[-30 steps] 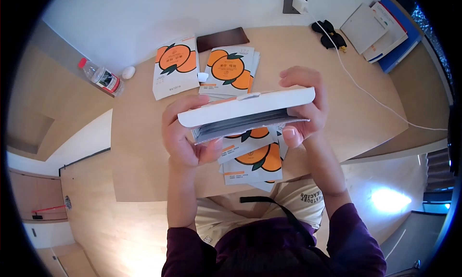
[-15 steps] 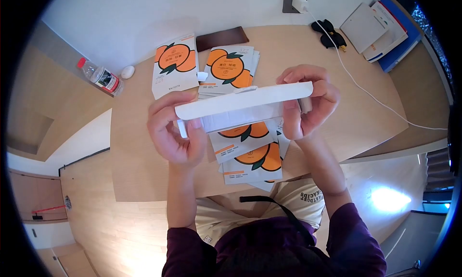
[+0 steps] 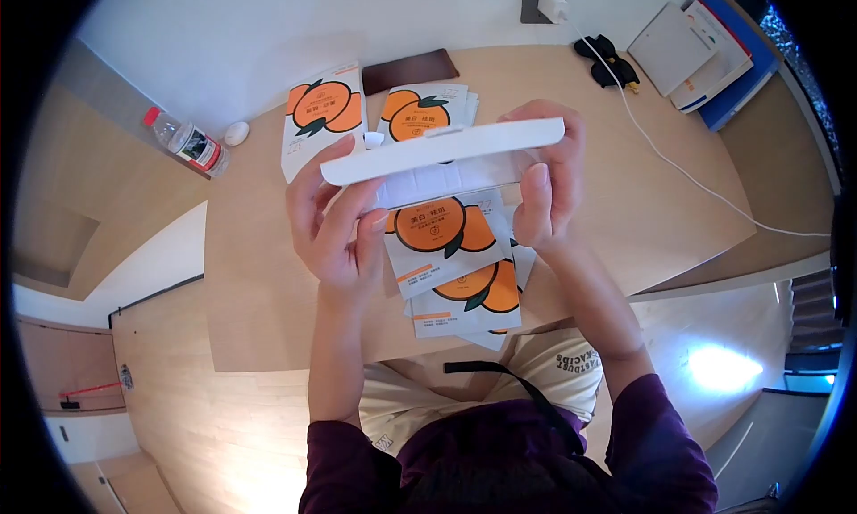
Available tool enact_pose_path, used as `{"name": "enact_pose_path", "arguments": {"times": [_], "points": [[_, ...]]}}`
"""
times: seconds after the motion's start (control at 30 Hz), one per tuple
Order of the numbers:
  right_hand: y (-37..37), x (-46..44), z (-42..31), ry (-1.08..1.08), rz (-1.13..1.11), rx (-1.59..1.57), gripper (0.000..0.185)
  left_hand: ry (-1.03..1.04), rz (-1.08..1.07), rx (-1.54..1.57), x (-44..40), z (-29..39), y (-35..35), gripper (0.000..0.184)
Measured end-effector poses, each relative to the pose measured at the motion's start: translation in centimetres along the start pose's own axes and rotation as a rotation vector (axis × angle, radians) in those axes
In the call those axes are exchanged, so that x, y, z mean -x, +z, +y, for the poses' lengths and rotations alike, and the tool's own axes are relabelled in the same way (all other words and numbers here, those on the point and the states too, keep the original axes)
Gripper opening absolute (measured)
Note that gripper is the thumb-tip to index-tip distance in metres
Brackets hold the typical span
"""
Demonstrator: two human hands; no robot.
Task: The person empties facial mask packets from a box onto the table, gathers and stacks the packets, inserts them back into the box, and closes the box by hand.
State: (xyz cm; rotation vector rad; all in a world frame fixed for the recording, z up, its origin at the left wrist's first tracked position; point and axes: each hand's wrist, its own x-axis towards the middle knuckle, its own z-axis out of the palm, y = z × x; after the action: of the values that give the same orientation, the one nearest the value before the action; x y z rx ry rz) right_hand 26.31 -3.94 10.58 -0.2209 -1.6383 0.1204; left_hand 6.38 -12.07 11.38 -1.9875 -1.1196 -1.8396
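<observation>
White box [image 3: 444, 151], open, fingers [image 3: 350, 214] around both ends

The white box [image 3: 442, 150] is moving away from the person, off the near packets [image 3: 453, 264] toward their far side, and its opening is showing a pale interior where greyish layers were showing a second ago. The top one of the near packets is revealing lettering and more orange print, while the far packet stack [image 3: 420, 121], beyond the near packets, is losing its lower part behind the box. The left hand [image 3: 328, 233] and right hand [image 3: 546, 212] are shifting outward with the box, past the near packets.
</observation>
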Motion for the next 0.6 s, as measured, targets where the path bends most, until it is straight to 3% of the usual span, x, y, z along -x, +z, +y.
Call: {"name": "enact_pose_path", "arguments": {"times": [0.17, 0.27, 0.37, 0.6], "points": [[1.8, 0.0, -0.5, 0.04, 0.179, -0.181, 0.026, -0.004, 0.163, 0.248, 0.0, -0.7, 1.1, 0.024], [1.5, -0.2, -0.1, 0.031, 0.109, -0.24, 0.023, -0.045, 0.15, 0.361, -0.1, -0.5, 1.1, 0.028], [-0.1, -0.3, 0.2, 0.054, -0.111, -0.095, 0.021, -0.076, 0.081, 0.26, -0.1, -0.7, 0.1, 0.029], [0.1, -0.1, 0.4, 0.032, -0.064, -0.157, 0.018, 0.085, -0.049, -0.04, 0.0, -1.4, -0.5, 0.023]]}}
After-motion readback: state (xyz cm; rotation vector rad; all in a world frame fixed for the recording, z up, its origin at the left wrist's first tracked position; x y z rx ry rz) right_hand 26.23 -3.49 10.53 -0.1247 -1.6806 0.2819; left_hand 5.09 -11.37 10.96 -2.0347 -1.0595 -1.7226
